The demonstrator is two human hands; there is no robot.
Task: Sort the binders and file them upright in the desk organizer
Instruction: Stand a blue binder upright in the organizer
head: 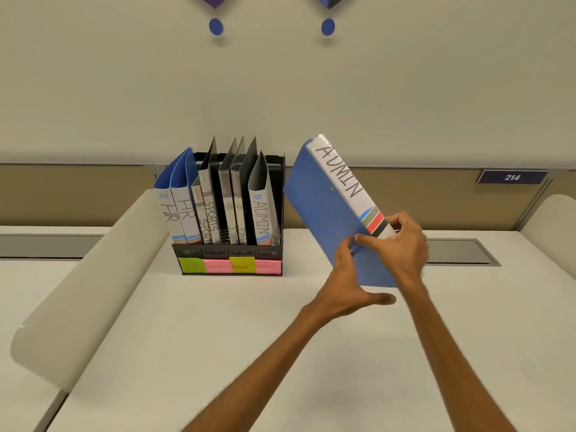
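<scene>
Head view: right hand (402,244) pinches tilted blue ADMIN binder (324,207), left hand (343,285) flat-fingered on cover; straighten, then file in black mesh organizer's (227,253) rightmost slot.

Head camera faces down toward desk organizer (227,252).

Blue ADMIN binder (324,213) tilts left, just right of black organizer (230,254) holding 7 upright binders (261,210).
</scene>
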